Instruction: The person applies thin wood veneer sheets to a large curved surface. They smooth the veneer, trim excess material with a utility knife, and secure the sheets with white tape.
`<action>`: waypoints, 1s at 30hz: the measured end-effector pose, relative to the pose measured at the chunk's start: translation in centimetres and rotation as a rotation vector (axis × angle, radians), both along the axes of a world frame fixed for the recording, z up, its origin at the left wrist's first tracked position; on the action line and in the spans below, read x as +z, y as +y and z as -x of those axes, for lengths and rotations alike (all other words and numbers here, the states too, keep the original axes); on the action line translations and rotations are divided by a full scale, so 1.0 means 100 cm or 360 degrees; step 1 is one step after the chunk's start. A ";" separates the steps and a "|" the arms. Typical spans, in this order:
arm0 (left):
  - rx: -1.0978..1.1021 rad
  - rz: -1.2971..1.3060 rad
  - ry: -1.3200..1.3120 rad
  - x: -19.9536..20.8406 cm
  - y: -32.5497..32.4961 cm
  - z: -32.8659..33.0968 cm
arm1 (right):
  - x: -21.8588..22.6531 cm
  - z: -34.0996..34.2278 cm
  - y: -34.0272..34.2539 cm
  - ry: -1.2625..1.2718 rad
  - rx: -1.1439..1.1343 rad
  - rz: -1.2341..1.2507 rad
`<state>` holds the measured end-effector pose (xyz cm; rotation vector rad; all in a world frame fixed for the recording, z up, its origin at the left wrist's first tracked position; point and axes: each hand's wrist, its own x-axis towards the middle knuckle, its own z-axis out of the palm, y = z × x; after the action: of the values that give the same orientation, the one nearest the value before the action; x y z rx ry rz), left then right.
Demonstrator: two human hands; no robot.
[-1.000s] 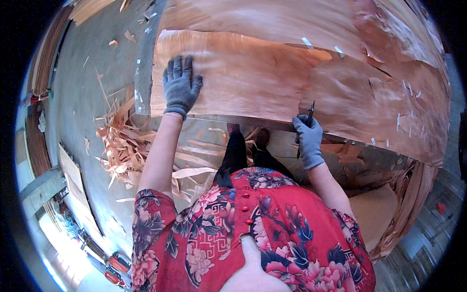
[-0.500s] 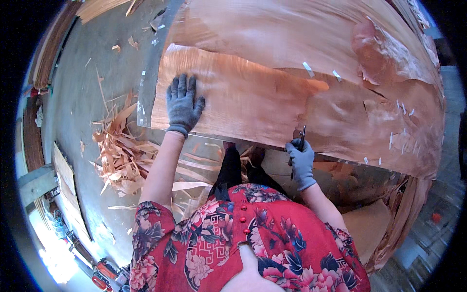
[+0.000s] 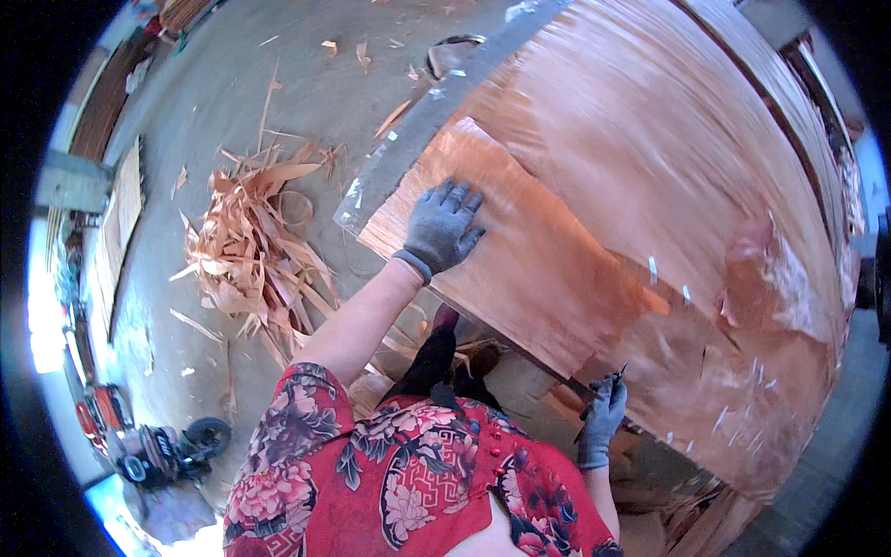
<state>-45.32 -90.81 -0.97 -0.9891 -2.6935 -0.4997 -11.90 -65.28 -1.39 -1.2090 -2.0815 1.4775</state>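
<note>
A loose piece of orange-brown wood veneer (image 3: 534,255) lies over larger veneer sheets on the table. Flat on its left end rests my left hand (image 3: 441,226), in a grey glove, fingers stretched out and holding nothing. My right hand (image 3: 601,422), gloved too, is at the table's near edge by the right end of that piece. Its fingers are closed around a slim dark pointed tool (image 3: 621,373); the tip sticks out above the hand, and the rest is mostly hidden, so its kind cannot be told.
Broad veneer sheets (image 3: 640,139) with small pale tape bits cover the table, and its grey border (image 3: 399,153) shows at the left. A torn reddish piece (image 3: 747,243) lies at the right. Veneer strips (image 3: 246,241) are heaped on the floor. A motorbike-like machine (image 3: 162,450) stands lower left.
The view has turned, so the table now slants down to the right. My left hand stays on the veneer, and my right hand still grips the dark tool by the near edge.
</note>
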 end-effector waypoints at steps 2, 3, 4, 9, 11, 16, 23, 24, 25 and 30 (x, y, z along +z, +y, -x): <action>-0.0005 -0.0089 0.0194 -0.002 -0.002 0.011 | 0.033 0.031 -0.002 0.0059 0.0153 0.0171; -0.0022 -0.0032 0.0101 0.000 0.000 0.017 | 0.047 0.048 -0.007 0.0084 0.0215 0.0250; -0.0038 0.0029 0.0004 0.006 0.002 0.022 | 0.055 0.064 -0.011 0.0179 0.0247 0.0301; 0.0058 -0.0117 0.0092 -0.006 0.011 0.019 | 0.068 0.160 -0.019 0.0174 0.0642 0.0112; 0.0147 -0.0156 0.0059 -0.007 0.011 0.004 | 0.061 0.207 -0.019 0.0270 0.0782 -0.0190; 0.0221 -0.0196 0.0064 -0.021 0.010 -0.007 | 0.043 0.332 -0.039 0.0265 0.1053 -0.0645; 0.0244 -0.0306 0.0145 -0.028 0.016 -0.008 | 0.029 0.385 -0.074 -0.0132 0.1162 -0.0753; 0.0234 -0.0283 0.0137 -0.026 0.014 -0.010 | 0.027 0.385 -0.077 -0.0053 0.1173 -0.0783; 0.0220 -0.0263 0.0130 -0.024 0.013 -0.011 | 0.025 0.381 -0.076 0.0026 0.1178 -0.0814; 0.0172 -0.0191 0.0184 -0.027 0.003 -0.021 | 0.039 0.362 -0.080 0.0200 0.1256 -0.0812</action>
<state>-43.23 -90.48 -3.67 -0.8100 -2.5649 -0.5573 -48.14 -73.27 2.56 -0.0872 -2.7482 1.0882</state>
